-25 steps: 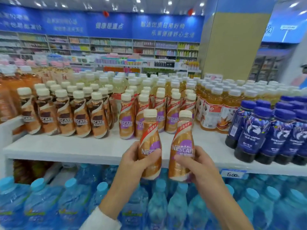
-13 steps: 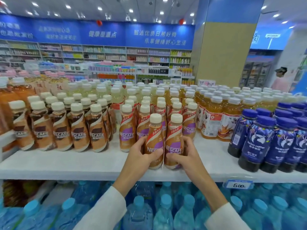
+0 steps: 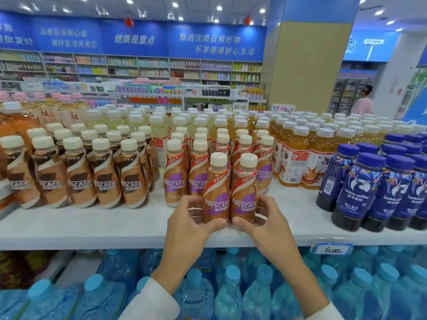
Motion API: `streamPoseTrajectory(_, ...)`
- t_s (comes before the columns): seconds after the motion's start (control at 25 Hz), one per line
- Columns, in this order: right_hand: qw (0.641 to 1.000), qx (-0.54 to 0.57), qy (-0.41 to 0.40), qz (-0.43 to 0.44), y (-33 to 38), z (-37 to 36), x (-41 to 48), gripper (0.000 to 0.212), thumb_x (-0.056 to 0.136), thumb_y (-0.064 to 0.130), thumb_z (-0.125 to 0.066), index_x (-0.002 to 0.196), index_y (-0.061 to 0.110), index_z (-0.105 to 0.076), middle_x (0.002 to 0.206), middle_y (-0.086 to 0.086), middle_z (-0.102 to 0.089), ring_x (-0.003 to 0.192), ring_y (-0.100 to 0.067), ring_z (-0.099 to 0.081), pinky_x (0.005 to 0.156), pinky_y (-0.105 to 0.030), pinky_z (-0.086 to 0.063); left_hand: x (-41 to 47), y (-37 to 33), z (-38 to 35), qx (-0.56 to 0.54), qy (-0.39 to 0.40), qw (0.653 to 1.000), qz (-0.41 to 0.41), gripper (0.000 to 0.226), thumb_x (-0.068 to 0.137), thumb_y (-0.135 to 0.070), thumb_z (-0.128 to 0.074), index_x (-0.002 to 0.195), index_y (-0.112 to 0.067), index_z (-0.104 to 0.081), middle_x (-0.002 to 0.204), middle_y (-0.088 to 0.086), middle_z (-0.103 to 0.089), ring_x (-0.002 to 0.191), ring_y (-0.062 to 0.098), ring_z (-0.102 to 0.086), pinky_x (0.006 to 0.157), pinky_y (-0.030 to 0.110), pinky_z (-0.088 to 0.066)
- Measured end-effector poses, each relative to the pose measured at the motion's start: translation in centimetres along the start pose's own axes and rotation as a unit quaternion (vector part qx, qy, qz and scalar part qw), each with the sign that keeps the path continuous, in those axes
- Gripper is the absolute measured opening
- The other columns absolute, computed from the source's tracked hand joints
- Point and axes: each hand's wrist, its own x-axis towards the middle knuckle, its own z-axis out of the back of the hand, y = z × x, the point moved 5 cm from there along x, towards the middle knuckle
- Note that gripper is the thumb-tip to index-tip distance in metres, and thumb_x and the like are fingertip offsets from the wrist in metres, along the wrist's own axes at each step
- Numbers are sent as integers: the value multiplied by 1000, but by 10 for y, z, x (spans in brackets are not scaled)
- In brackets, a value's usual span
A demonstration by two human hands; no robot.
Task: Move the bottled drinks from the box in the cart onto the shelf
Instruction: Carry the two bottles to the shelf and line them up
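Observation:
Two purple-label Nescafe bottles stand upright side by side on the white shelf (image 3: 92, 225), in front of a row of the same drink. My left hand (image 3: 191, 225) grips the left bottle (image 3: 216, 192) near its base. My right hand (image 3: 261, 220) grips the right bottle (image 3: 245, 190) the same way. Both bottles have cream caps and their bases touch the shelf top. The cart and box are out of view.
Brown-label Nescafe bottles (image 3: 78, 176) fill the shelf's left part, amber tea bottles (image 3: 298, 158) stand behind right, dark blue Luckin coffee bottles (image 3: 374, 192) at right. Blue water bottles (image 3: 231, 292) fill the level below. A price tag (image 3: 331, 249) hangs on the edge. A person (image 3: 362, 100) stands far right.
Both hands carried the two bottles from in front of the shelf edge forward and set them down on the shelf in front of the purple-label row.

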Motion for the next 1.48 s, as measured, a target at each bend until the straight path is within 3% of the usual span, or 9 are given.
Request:
streamPoseTrajectory(0.16, 1000, -7, 6, 13, 3, 2, -3, 58, 74, 27, -89, 117, 42, -53, 113, 21, -66, 100, 10, -62, 79, -11, -52, -1, 1, -1, -11, 18, 1000, -3, 57, 67, -28, -92, 111, -36, -58, 107, -18, -69, 95, -3, -68, 82, 16, -56)
streamPoseTrajectory(0.28, 1000, 3, -6, 20, 1, -1, -11, 61, 76, 31, -87, 123, 40, -50, 114, 25, -62, 102, 12, -61, 77, -7, -51, -8, 0, -2, -14, 14, 1000, -9, 56, 71, -29, -90, 116, -38, -58, 108, -21, -69, 95, -10, -66, 78, 11, -54)
streamPoseTrajectory(0.44, 997, -36, -57, 32, -6, -1, -10, 56, 79, 34, -85, 123, 41, -51, 115, 20, -57, 105, 1, -61, 87, -17, -52, -14, -6, -7, 33, -35, 999, -22, 59, 69, -40, -90, 115, -44, -54, 101, -29, -63, 90, -6, -65, 72, 10, -50)
streamPoseTrajectory(0.68, 991, -112, -63, 36, -8, -3, 21, 52, 82, 38, -80, 129, 31, -57, 110, 12, -53, 101, -5, -59, 89, -23, -52, 7, -4, -31, 108, -112, 987, -26, 60, 74, -41, -86, 126, -27, -61, 115, -8, -61, 99, 11, -64, 90, 35, -57)
streamPoseTrajectory(0.88, 992, -115, -48, 29, -10, -1, 45, 58, 82, 33, -81, 135, 26, -58, 117, 6, -55, 108, -13, -60, 89, -23, -49, 16, -7, -47, 108, -141, 984, -6, 50, 80, -38, -82, 117, -24, -53, 115, -5, -60, 101, 16, -62, 93, 44, -55)
streamPoseTrajectory(1.12, 991, -124, -47, 27, -18, -2, 60, 65, 82, 35, -80, 141, 25, -54, 127, 2, -56, 116, -18, -58, 101, -38, -53, 23, -9, -56, 134, -148, 980, 13, 40, 84, -38, -78, 110, -21, -53, 114, 1, -61, 101, 20, -61, 91, 44, -56)
streamPoseTrajectory(1.48, 990, -135, -39, 24, -28, -5, 71, 72, 83, 38, -79, 147, 24, -47, 134, 1, -54, 121, -19, -56, 104, -41, -52, 25, -10, -62, 188, -147, 971, 26, 38, 92, -42, -67, 116, -15, -53, 121, 6, -57, 108, 25, -58, 90, 34, -49)
